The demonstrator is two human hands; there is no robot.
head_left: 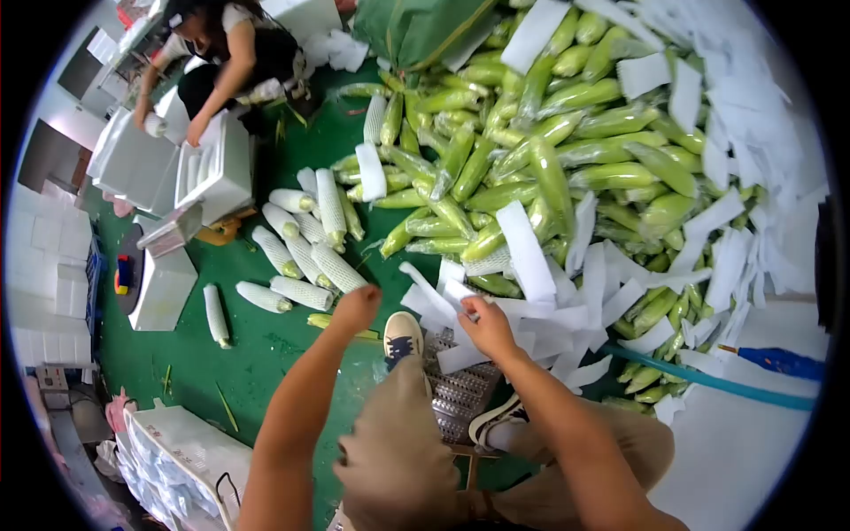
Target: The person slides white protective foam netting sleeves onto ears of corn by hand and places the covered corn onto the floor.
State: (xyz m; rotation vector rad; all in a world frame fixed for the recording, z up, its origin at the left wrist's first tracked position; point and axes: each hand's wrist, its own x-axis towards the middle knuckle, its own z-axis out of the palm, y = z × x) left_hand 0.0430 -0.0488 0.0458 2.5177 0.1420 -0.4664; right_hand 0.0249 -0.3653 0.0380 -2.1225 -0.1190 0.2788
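Since the loose foam strips lie between the person and the heaped green ears, they seem kept handy for the right hand, which pinches a white foam piece. The left hand is clenched beside net-sleeved ears on the floor, contents hidden; a shoe and perforated metal crowd the space below, while a co-worker bends over a white box.

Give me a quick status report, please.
Left hand at net-sleeved ears, grip unclear. Right hand at loose foam sleeves. Shoe between hands. Green ears piled ahead.
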